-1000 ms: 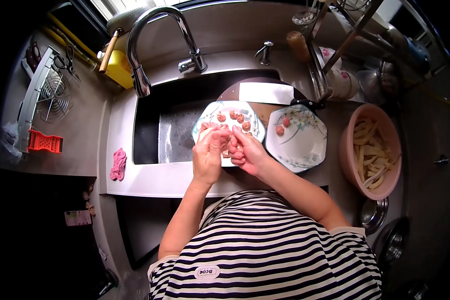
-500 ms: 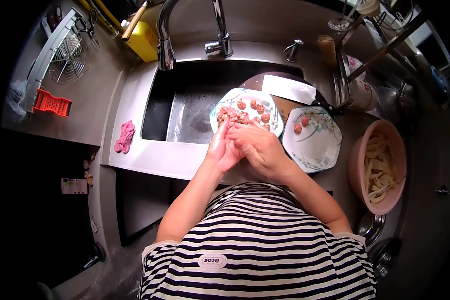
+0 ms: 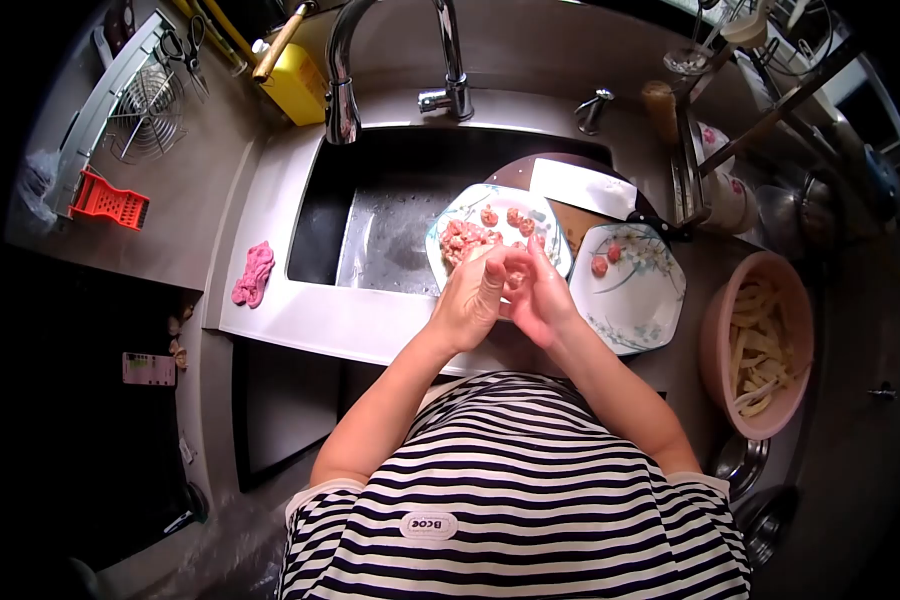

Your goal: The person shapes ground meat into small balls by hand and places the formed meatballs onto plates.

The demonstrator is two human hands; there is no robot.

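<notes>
My left hand (image 3: 470,308) and my right hand (image 3: 542,300) are cupped together over the near edge of a flowered plate (image 3: 555,262). A small pinkish lump, seemingly a meatball (image 3: 515,279), shows partly between the palms; the fingers hide most of it. On that plate lie a heap of minced meat (image 3: 462,242) at the left and several rolled meatballs (image 3: 514,216) at the back. Just right of my hands, a second flowered plate (image 3: 630,300) holds two more meatballs (image 3: 606,257).
Behind the plates, a cleaver (image 3: 582,187) rests on a round cutting board (image 3: 510,172). The sink (image 3: 385,235) with its tap (image 3: 341,110) is to the left. A pink cloth (image 3: 254,274) lies on the counter; a pink basin (image 3: 715,345) of pale strips stands right.
My hands have turned against each other: the left now curls upright and the right palm has opened toward it. Both shifted slightly right, uncovering more of the minced meat.
</notes>
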